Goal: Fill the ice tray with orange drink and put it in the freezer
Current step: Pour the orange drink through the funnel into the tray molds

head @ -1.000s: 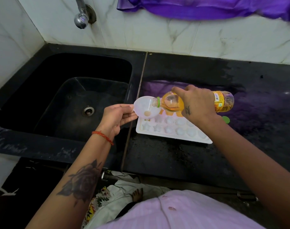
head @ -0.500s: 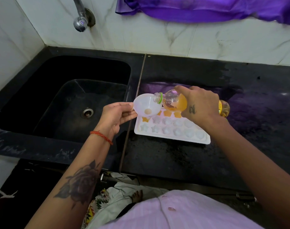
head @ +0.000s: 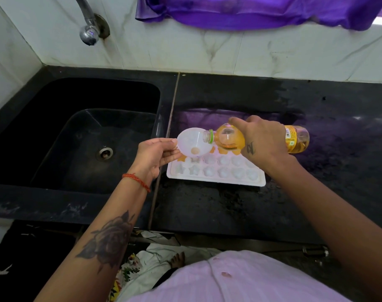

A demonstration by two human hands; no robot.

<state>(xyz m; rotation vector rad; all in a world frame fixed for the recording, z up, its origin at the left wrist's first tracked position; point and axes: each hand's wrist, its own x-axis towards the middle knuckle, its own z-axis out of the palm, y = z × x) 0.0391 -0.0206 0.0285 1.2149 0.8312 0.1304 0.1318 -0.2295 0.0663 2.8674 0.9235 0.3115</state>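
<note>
A white ice tray [head: 216,178] with star and round moulds lies on the black counter [head: 229,210], just right of the sink. Some moulds in its far row hold orange drink. My left hand [head: 155,154] pinches the rim of a clear white funnel [head: 193,144] above the tray's far left corner. My right hand [head: 262,141] grips an uncapped bottle of orange drink [head: 229,138], tipped on its side with its neck over the funnel's rim. The tray's far right part is hidden behind my right hand.
A black sink [head: 76,136] with a metal drain fills the left side, a tap [head: 88,32] on the marble wall above it. A purple cloth [head: 251,12] hangs along the wall top. The counter's front edge runs just before my body.
The bottle has tipped back to nearly level, its base showing again to the right of my hand. The funnel stays at the tray's far left corner.
</note>
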